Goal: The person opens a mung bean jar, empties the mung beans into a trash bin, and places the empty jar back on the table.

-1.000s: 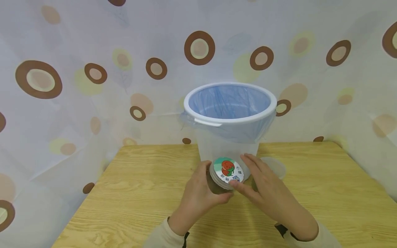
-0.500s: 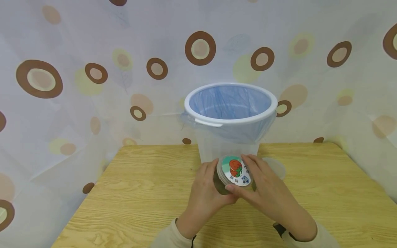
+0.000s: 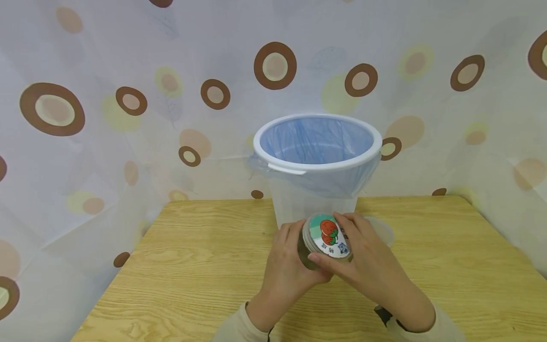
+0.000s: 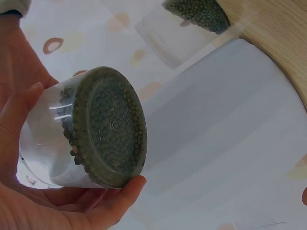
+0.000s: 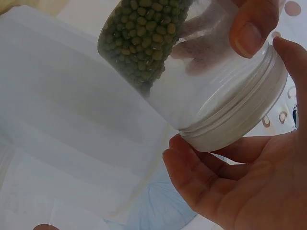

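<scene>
A clear jar partly filled with green mung beans is tilted above the table. My left hand grips its body, fingers and thumb wrapped around the side. Its pale screw lid carries a round sticker with red tomatoes on green and white. My right hand holds the lid by its edge, thumb near the front and fingertips on the far side. In the right wrist view the beans lie towards the jar's bottom, and part of the left hand shows through the wall.
Just beyond the hands stands a white bin lined with a blue plastic bag. A second clear jar stands right of the bin, partly behind the right hand; beans show in it. The wooden table meets a patterned cloth behind.
My left hand has brought the jar to the right, into the right hand. The right fingers, straighter and mostly off the lid before, have closed around its edge.
</scene>
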`<state>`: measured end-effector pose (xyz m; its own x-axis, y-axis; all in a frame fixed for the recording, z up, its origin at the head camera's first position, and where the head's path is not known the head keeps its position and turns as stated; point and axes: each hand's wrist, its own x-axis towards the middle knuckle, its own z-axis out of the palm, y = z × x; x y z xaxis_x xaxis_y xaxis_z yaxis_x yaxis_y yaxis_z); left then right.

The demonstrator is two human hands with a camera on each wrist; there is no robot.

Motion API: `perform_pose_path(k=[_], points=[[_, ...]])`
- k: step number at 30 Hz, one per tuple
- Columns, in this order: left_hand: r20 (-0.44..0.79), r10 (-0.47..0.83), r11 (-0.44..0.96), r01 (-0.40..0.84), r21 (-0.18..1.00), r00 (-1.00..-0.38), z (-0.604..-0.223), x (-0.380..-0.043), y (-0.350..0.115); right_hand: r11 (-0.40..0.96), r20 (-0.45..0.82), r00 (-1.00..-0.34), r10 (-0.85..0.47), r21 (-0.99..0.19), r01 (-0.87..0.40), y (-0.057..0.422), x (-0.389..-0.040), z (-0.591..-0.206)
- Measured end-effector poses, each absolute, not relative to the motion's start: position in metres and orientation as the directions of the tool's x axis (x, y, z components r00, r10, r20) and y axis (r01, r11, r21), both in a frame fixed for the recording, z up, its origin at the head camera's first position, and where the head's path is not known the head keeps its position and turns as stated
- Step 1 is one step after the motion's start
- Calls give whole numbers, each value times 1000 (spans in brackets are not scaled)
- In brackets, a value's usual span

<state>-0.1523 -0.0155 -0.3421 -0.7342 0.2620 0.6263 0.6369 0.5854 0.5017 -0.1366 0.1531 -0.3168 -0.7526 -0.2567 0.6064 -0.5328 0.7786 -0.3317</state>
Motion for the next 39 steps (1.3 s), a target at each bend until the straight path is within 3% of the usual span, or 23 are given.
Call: perform_pose_path(k=[6,16,39], points=[[623,271,585,640,499,-734,-342,-151,-16,755,622,-741,-253,-352,-553,153,-137,-317],[658,281,587,667,458,-699,-342,-151,-17,720,694,-667,-273,-312,-620,153,-139,-320],[721,261,572,704,420,-642,-340,-154,-16,675,727,-618,-298,-297,-676,157,-141,-318]])
